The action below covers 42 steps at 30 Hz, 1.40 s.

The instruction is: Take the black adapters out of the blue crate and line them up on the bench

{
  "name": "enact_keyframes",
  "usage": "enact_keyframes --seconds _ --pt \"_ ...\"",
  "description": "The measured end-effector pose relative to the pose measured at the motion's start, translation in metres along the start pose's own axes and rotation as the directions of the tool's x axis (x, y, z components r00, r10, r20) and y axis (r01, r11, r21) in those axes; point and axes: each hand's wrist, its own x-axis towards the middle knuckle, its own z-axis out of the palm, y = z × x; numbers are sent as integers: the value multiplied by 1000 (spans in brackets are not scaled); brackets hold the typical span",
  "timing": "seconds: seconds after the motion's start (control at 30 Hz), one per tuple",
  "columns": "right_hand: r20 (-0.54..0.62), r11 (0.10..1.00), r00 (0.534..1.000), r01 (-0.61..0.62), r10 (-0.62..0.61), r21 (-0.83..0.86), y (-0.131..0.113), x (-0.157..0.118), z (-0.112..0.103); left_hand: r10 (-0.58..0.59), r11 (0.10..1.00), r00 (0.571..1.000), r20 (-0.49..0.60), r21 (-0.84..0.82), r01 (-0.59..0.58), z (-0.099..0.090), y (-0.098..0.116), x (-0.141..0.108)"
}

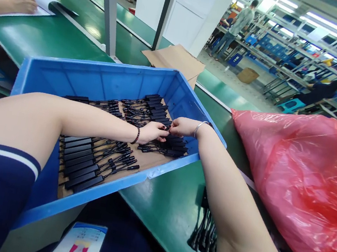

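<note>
A blue plastic bin (100, 73) holds rows of black cabled modules (81, 161) on brown cardboard. My left hand (153, 133), with a dark beaded bracelet at its wrist, reaches over the bin's right part with its fingers pinched. Close against it, my right hand (184, 127), below a silver bangle, is pinched too. Both sets of fingertips meet just above the right-hand group of modules (175, 144). Something small and dark shows between them, too small to make out.
On the green bench (156, 201) lie more black cabled parts (205, 229), partly behind my right forearm. A large red plastic bag (301, 177) sits at the right. Behind the bin are a cardboard piece (175, 61) and a metal post (108, 10). Another person's hand (23, 3) writes at upper left.
</note>
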Motion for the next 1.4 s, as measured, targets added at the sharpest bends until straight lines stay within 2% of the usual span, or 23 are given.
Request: enact_keyframes --seconds 0.2,0.3,0.43,0.5,0.67,0.8,0.9,1.03,1.23,1.3,1.4 --pt "37 989 999 -30 35 -143 -5 0 0 -41 998 999 7 -38 42 1 0 -1" --pt "67 993 997 -35 42 -115 -3 2 2 -14 999 1000 21 -32 15 0 -2 -1" --pt "79 999 996 -42 41 7 4 5 4 43 999 999 31 -1 -43 -1 -3 -3" --pt "41 993 997 -64 60 100 8 6 4 67 998 997 34 -6 -67 -1 -3 -3" --pt "-88 941 977 -162 195 296 13 8 3 80 997 997 14 -24 -80 -3 -6 0" --pt "-174 942 964 -143 202 303 16 11 1 62 997 998 8 -36 -62 -1 -4 -1" --pt "-263 950 944 -122 201 288 16 12 -1 40 994 999 22 -106 -38 4 2 -6" --pt "-272 884 926 -118 263 453 10 11 -2 9 992 999 41 -130 -3 9 8 -12" --pt "-217 844 969 16 119 536 9 9 3 -13 999 983 181 39 6 0 3 -10" --pt "-188 862 979 30 75 505 11 9 4 28 997 984 178 61 -40 -3 0 -8" --pt "-144 901 989 33 33 432 12 8 6 64 997 993 96 37 -68 -2 -4 -6"
